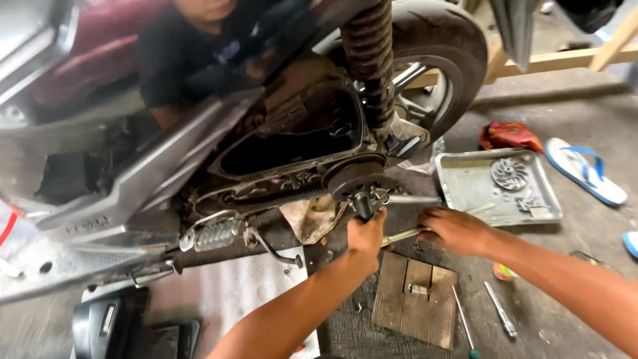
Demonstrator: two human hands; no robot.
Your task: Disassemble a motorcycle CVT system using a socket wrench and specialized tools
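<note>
A scooter lies with its transmission case [292,143] open, showing the drive belt [292,197] and the dark round clutch pulley [355,176]. My left hand [367,234] is closed around a black tool handle [363,206] set at the centre of the pulley. My right hand [455,229] grips the end of a metal bar [401,235] that runs toward the pulley. A second steel bar [413,199] sticks out to the right just above it.
A metal tray [472,193] with a finned pulley face [510,173] sits on the floor to the right, by a red rag [508,135] and a blue sandal [585,169]. A wooden board [415,309], two screwdrivers [500,309], the rear wheel [442,40] and another person [193,53] are nearby.
</note>
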